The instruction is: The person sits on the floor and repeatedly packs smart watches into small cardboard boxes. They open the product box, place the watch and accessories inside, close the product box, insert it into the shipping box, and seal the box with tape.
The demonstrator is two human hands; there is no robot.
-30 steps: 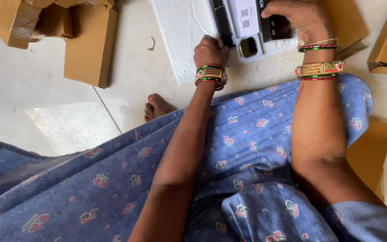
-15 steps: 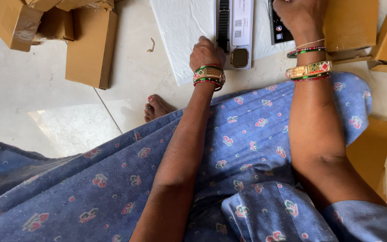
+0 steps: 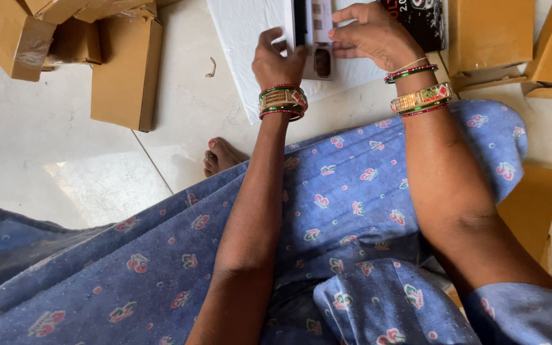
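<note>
My left hand (image 3: 276, 62) and right hand (image 3: 368, 35) both grip a white card (image 3: 314, 38) with a watch (image 3: 322, 62) on it, fingers closed on its edges. It's over a white sheet (image 3: 244, 38) on the floor (image 3: 65, 147), boxes (image 3: 126, 70) nearby.

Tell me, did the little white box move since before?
Yes. The white box, held by both hands, shifted left across the white sheet, away from the black package.
</note>
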